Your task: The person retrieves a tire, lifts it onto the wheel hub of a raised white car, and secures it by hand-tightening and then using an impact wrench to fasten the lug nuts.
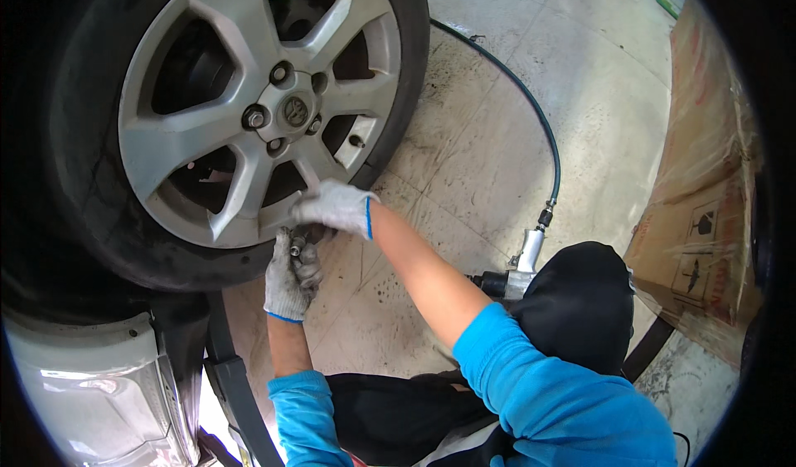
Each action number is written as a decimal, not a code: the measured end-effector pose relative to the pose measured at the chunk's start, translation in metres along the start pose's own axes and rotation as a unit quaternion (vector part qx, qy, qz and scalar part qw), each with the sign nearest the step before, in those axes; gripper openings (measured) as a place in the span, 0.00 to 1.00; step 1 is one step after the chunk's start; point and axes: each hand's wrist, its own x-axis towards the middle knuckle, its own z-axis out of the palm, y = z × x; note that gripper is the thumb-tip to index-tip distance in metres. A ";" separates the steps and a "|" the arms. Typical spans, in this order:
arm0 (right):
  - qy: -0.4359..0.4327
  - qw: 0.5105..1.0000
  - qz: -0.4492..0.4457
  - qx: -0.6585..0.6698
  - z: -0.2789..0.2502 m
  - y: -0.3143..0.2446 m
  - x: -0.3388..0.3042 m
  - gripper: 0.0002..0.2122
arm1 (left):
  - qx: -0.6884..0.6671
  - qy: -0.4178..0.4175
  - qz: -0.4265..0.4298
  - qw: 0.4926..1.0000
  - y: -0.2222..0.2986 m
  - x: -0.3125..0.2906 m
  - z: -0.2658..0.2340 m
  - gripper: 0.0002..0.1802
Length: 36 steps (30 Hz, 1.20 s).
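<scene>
A silver alloy wheel (199, 127) with a black tyre (91, 189) fills the upper left, and several lug nuts (255, 119) show in the recesses round its centre cap (294, 111). My gloved left hand (290, 285) is below the rim, palm up, with its fingers curled round a small metal lug nut (296, 247). Whether more nuts lie in that palm is hidden. Just above it, in front of the lower rim, is my gloved right hand (336, 208). Its fingers are blurred by motion, so I cannot make out what they hold.
An air impact wrench (521, 278) lies on the floor by my black-clad knee (576, 305), joined to a dark hose (543, 127) that curves behind the tyre. A plastic-wrapped cardboard box (688, 227) stands at the right. White bodywork (91, 392) is at the lower left.
</scene>
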 end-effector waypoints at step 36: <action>0.420 0.776 -0.323 -0.344 -0.078 -0.072 0.039 0.11 | 0.113 -0.018 0.004 0.993 -0.027 -0.003 0.004 0.26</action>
